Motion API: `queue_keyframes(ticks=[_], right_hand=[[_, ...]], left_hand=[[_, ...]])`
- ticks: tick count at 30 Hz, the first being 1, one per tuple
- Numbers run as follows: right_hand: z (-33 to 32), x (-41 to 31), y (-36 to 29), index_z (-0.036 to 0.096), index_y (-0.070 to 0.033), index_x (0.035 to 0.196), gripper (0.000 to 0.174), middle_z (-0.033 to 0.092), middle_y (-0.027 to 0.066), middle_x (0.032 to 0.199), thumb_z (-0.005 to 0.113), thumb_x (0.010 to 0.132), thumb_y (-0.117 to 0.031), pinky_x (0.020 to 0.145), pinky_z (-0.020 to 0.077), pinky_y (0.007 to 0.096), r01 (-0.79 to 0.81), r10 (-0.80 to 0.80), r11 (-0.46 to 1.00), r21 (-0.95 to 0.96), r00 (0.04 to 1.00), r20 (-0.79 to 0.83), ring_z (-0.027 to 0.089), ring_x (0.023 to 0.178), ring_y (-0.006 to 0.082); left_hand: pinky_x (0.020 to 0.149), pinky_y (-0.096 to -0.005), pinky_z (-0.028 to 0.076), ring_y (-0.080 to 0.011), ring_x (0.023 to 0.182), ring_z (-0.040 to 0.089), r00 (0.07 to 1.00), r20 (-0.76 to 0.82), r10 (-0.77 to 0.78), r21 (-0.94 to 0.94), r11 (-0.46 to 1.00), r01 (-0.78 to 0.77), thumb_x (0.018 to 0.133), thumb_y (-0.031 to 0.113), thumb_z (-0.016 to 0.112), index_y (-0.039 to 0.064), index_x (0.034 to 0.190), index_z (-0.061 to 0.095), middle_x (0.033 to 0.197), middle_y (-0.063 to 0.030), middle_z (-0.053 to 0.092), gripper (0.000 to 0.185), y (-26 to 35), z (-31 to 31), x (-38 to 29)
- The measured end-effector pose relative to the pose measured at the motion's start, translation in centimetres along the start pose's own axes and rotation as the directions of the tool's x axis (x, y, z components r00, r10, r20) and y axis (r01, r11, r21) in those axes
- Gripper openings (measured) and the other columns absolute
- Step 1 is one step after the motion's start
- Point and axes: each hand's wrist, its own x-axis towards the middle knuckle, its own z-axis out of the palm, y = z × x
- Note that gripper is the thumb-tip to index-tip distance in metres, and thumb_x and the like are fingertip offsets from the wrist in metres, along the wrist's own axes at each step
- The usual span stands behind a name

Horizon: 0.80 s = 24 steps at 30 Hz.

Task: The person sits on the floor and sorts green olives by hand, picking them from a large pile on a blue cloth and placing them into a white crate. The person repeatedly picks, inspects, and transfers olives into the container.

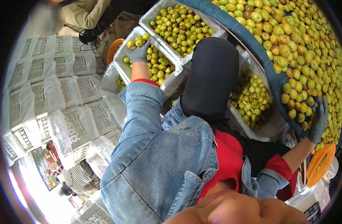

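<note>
My left hand [138,53], in a grey glove, is over a white lined crate [122,63] and holds several yellow-green fruits [139,42] that look like jujubes. More of the same fruit [159,66] lies in that crate below the hand. Far to the right, my right hand [318,121], also gloved, reaches onto a sorting table heaped with fruit [297,50]. Its fingers are extended and touch loose fruits [305,109] near the table's padded blue rim [267,72]. Nothing is seen gripped in it.
Another lined crate of fruit [182,30] stands beyond the first, and a lined bin [255,103] sits right of my knee [213,72]. An orange basket [321,165] is below my right hand. Stacked white crates [61,84] fill the left. A seated person's sleeve [85,15] shows at upper left.
</note>
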Motion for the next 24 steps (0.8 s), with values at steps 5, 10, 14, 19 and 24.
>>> queue_keyframes(ticks=[5, 10, 14, 19, 24], right_hand=[[-1.5, 1.1, 1.4, 0.04, 0.005, 0.138, 0.05, 0.057, 0.0084, 0.117, 0.054, 0.095, -0.017, 0.079, 0.0434, 0.0254, -0.014, 0.016, 0.999, -0.042, 0.999, 0.043, 0.053, 0.091, 0.012], [-1.6, 0.5, 1.1, 0.047, 0.0, 0.135, 0.048, 0.059, 0.0087, 0.121, 0.057, 0.094, -0.023, 0.088, 0.0445, 0.0246, 0.001, 0.0, 0.988, -0.157, 1.0, 0.006, 0.057, 0.098, 0.0121], [-0.8, -0.1, 0.3, 0.05, -0.001, 0.132, 0.047, 0.058, 0.0101, 0.124, 0.058, 0.094, -0.026, 0.091, 0.0447, 0.0275, 0.023, -0.025, 0.971, -0.238, 1.0, -0.007, 0.057, 0.106, 0.0153], [-2.6, 0.6, 2.1, 0.052, -0.002, 0.131, 0.045, 0.055, 0.0113, 0.129, 0.057, 0.094, -0.027, 0.096, 0.0438, 0.0315, 0.025, -0.024, 0.946, -0.324, 1.0, 0.006, 0.054, 0.115, 0.0189], [-2.0, 0.5, 2.2, 0.051, -0.002, 0.131, 0.044, 0.055, 0.014, 0.128, 0.057, 0.094, -0.025, 0.101, 0.0396, 0.0339, 0.062, -0.047, 0.927, -0.369, 0.998, 0.051, 0.052, 0.118, 0.0217]], left_hand=[[0.103, -0.0691, 0.027, -0.0469, 0.134, 0.025, 0.989, -0.147, -0.031, 0.074, 0.996, 0.042, 0.091, 0.042, 0.046, 0.01, 0.146, 0.016, 0.152, -0.0185, 0.014, 0.069, 1.3, -1.0, 0.8], [0.086, -0.0424, 0.052, -0.0289, 0.102, 0.059, 1.0, -0.009, 0.007, 0.663, 0.748, 0.0, 0.094, 0.022, 0.049, 0.0, 0.129, 0.045, 0.12, -0.0142, 0.053, 0.043, -6.1, 7.4, -3.5], [0.082, -0.0326, 0.055, -0.0257, 0.101, 0.064, 0.89, 0.448, -0.087, 0.8, 0.483, -0.356, 0.094, 0.011, 0.051, -0.003, 0.121, 0.054, 0.116, -0.0151, 0.058, 0.031, -13.1, 17.1, -11.4], [0.072, -0.0253, 0.049, -0.0128, 0.081, 0.06, 0.439, 0.897, -0.056, 0.438, 0.259, -0.861, 0.086, 0.009, 0.062, 0.003, 0.109, 0.063, 0.09, -0.006, 0.06, 0.024, -20.0, 21.7, -18.0], [0.073, -0.0274, 0.05, -0.0161, 0.081, 0.061, 0.498, 0.807, -0.318, 0.59, 0.396, -0.703, 0.085, 0.01, 0.061, 0.004, 0.105, 0.064, 0.09, -0.008, 0.06, 0.021, -23.0, 22.2, -22.4]])
